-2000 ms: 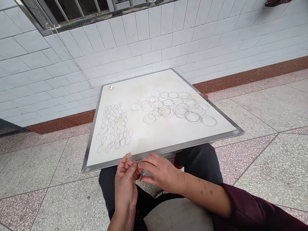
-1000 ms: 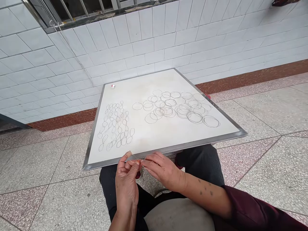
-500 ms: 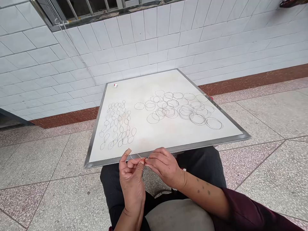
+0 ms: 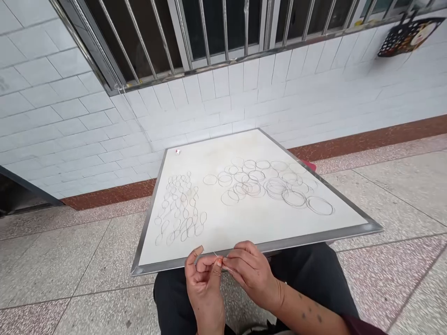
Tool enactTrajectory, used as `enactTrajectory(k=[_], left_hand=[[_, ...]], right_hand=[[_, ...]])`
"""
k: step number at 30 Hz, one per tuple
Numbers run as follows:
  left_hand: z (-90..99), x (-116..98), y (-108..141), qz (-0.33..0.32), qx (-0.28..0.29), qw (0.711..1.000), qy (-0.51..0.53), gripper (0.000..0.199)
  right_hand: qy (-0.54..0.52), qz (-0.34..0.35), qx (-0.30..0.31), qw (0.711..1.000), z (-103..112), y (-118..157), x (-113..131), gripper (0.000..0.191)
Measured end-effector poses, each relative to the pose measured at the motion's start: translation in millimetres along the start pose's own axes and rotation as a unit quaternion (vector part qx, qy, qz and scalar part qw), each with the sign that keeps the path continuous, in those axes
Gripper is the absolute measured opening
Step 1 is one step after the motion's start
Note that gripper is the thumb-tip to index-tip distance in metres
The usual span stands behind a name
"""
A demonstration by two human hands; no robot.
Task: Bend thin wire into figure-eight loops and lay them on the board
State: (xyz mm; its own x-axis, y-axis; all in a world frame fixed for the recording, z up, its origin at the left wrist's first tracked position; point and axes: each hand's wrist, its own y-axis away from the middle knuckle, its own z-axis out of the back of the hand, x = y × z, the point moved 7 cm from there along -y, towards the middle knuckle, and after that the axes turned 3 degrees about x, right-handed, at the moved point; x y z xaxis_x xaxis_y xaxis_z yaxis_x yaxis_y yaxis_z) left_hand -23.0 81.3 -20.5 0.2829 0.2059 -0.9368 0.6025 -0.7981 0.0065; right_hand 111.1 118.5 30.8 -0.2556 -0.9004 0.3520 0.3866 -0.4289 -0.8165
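Note:
My left hand (image 4: 206, 286) pinches a thin wire (image 4: 215, 254) between thumb and fingers just in front of the table's near edge. A short end of it sticks up past the fingertips. Its index finger has a tan wrap (image 4: 199, 251) at the tip. My right hand (image 4: 252, 274) is closed, its fingertips meeting the left ones on the same wire; the gripped part is hidden. On the white table (image 4: 223, 228), several wire figure-eight shapes (image 4: 188, 230) lie in rows at the left. Several larger wire rings (image 4: 293, 197) overlap at the right.
A small white and red object (image 4: 178, 152) sits at the table's far left corner. Behind the table stands a tiled wall (image 4: 223, 104) with a barred window (image 4: 223, 32). A patterned bag (image 4: 408, 37) hangs at upper right. My knees are under the table edge.
The view has tilted up, showing more of the window and the bag. Both hands stay pinched together; the wire loop above the left fingers now shows only as a short end.

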Motion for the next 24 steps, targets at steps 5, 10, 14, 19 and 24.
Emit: enactTrajectory(k=[5, 10, 14, 19, 24], left_hand=[[0.5, 1, -7, 0.021, -0.007, 0.999, 0.048, 0.055], [-0.9, -17, -2, 0.025, 0.006, 0.998, 0.055, 0.053], [1.3, -28, 4, 0.010, -0.005, 0.999, 0.032, 0.053], [-1.0, -37, 11, -0.026, 0.011, 0.999, -0.017, 0.051], [0.2, -40, 14, -0.047, 0.019, 0.997, -0.059, 0.050]], right_hand=[[0.027, -0.003, 0.053, 0.998, -7, -3, 1, 0.011], [-0.086, -0.077, 0.070, 0.991, 2, 1, 0, 0.046], [-0.273, -0.268, 0.107, 0.918, -3, 8, -12, 0.037], [-0.479, -0.404, 0.143, 0.766, -25, 19, -7, 0.033], [-0.505, -0.453, 0.124, 0.725, -32, 21, -10, 0.039]])
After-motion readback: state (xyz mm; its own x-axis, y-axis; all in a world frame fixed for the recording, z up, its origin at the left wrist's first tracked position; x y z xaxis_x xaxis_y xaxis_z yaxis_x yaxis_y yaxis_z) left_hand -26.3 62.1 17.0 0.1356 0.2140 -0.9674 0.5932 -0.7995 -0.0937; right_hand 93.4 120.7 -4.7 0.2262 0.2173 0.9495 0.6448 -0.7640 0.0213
